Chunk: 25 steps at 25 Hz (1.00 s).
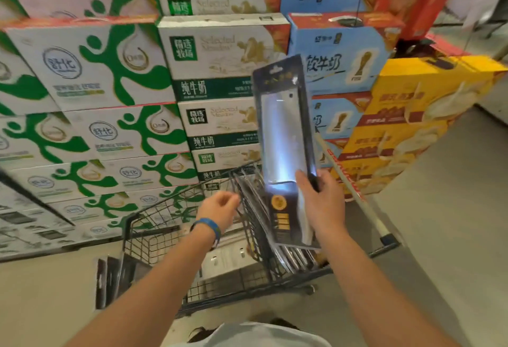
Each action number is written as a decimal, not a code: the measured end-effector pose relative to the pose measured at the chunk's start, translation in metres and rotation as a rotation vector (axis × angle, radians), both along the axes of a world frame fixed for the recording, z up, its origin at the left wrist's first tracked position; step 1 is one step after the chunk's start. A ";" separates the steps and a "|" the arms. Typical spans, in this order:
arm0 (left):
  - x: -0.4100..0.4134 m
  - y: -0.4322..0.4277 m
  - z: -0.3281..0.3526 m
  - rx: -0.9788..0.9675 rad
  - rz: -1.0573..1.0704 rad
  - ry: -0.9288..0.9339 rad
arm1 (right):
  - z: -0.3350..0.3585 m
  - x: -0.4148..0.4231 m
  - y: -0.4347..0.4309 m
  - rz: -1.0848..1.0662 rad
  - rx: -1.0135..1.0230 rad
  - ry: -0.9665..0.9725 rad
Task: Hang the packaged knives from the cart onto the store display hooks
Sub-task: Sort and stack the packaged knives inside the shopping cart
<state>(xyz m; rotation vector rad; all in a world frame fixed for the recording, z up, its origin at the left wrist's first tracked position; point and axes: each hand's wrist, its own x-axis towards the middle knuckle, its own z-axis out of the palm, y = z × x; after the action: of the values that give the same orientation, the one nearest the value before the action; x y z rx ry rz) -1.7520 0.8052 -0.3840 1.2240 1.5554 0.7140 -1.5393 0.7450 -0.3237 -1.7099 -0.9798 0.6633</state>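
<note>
My right hand (320, 203) grips a packaged knife (284, 137), a cleaver in a dark card blister pack, held upright above the cart with its hang hole at the top. My left hand (220, 208), with a blue wristband, hovers over the wire cart (154, 236), fingers loosely curled and holding nothing. Several more packaged knives (255, 201) stand on edge inside the cart, just left of the held pack. No display hooks are in view.
Stacked milk cartons (110, 77) form a wall right behind the cart, with blue cartons (341, 52) and yellow boxes (412, 115) to the right. A white and red pole (349, 179) leans by the cart's right side. Grey floor (439, 223) extends to the right.
</note>
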 end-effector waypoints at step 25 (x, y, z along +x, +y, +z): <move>0.008 -0.056 -0.085 -0.402 -0.242 0.093 | -0.096 0.015 0.036 0.244 -0.596 -0.850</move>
<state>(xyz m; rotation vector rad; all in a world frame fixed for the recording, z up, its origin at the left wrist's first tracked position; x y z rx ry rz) -1.7436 0.7493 -0.4689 1.1250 1.5018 0.1765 -1.5244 0.7806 -0.4195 -2.5116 -1.7163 0.3800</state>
